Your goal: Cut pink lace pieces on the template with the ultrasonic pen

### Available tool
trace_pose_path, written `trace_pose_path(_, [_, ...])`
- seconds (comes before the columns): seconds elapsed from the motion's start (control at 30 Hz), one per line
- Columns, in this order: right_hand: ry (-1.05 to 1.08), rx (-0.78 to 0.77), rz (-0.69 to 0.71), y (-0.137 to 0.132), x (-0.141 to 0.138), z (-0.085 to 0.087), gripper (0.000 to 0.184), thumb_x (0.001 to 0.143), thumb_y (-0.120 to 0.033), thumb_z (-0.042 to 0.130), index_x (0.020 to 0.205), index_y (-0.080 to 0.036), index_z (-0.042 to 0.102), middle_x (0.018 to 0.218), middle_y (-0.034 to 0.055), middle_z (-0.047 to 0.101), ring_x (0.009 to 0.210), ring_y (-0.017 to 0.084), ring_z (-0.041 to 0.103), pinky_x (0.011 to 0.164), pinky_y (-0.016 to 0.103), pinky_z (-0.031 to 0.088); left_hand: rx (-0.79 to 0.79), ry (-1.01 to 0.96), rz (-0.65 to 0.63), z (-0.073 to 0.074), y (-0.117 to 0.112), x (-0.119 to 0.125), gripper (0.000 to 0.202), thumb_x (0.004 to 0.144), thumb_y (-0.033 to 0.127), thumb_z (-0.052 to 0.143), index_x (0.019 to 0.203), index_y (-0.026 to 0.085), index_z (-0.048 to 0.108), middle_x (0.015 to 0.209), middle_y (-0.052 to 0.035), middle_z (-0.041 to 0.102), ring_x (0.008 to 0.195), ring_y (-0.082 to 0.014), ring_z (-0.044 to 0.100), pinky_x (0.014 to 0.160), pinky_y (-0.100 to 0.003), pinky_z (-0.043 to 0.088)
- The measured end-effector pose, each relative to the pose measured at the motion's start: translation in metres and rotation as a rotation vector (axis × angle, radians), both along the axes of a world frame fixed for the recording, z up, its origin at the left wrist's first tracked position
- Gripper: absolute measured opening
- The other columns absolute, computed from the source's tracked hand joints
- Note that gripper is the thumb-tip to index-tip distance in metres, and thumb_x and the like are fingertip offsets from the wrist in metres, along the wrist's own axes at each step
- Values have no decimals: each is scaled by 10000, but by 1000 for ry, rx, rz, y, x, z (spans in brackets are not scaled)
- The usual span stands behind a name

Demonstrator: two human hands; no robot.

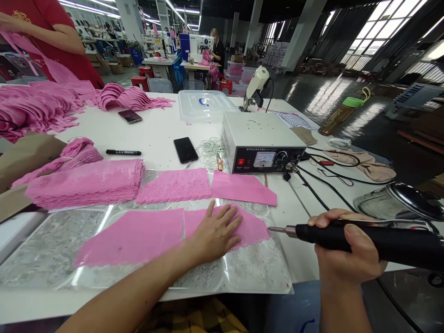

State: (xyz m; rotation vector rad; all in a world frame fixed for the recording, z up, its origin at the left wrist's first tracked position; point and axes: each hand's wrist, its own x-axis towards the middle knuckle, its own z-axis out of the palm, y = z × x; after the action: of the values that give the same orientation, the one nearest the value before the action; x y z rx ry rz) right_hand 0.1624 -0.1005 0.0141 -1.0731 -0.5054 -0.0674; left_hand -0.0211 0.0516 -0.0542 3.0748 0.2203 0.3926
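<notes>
My left hand (217, 231) lies flat with spread fingers on a pink fabric piece (255, 226). In my right hand (350, 249) is a black ultrasonic welding handpiece (326, 235), its metal tip at the right end of that piece. I cannot tell whether the tip touches the cloth. Another cut pink piece (135, 236) lies to the left of my hand, on the clear plastic sheet (249, 273). Beyond them are a lacy pink stack (176, 186) and a smooth pink piece (243, 188).
Behind the fabric stands a control box (267, 159) with cables (319, 185) running right. A glass pot (391, 201) is near my right hand. Phones, a black marker (123, 152), snips (219, 162) and a lace pile (86, 182) lie about. A person in red (65, 41) handles pink cloth.
</notes>
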Motion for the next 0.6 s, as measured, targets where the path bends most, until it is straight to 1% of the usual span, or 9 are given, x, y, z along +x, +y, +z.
trace_pose_path(0.23, [23,-12,15,3,-3,-1,124,576,-290,569,643,-187,555,618,-5,560,461,143,498,417,323,445,-16,14,0,2,0,-1,480,1006,478,443,1365,171,528,1460,-120,506,1366,-296,446,1177,-576,212])
trace_pose_path(0.4, [9,-21,-16,6,-3,-3,122,571,-296,564,615,-186,536,608,0,561,447,146,497,420,339,451,-10,24,0,3,-1,0,478,1006,475,442,1365,171,528,1453,-116,514,1365,-287,447,1189,-562,190])
trace_pose_path(0.6, [42,-28,-38,6,-2,2,115,513,-299,531,566,-198,542,555,2,537,433,149,472,388,330,426,-11,36,11,0,-2,1,490,997,488,457,1356,165,536,1435,-127,527,1353,-291,459,1178,-582,201])
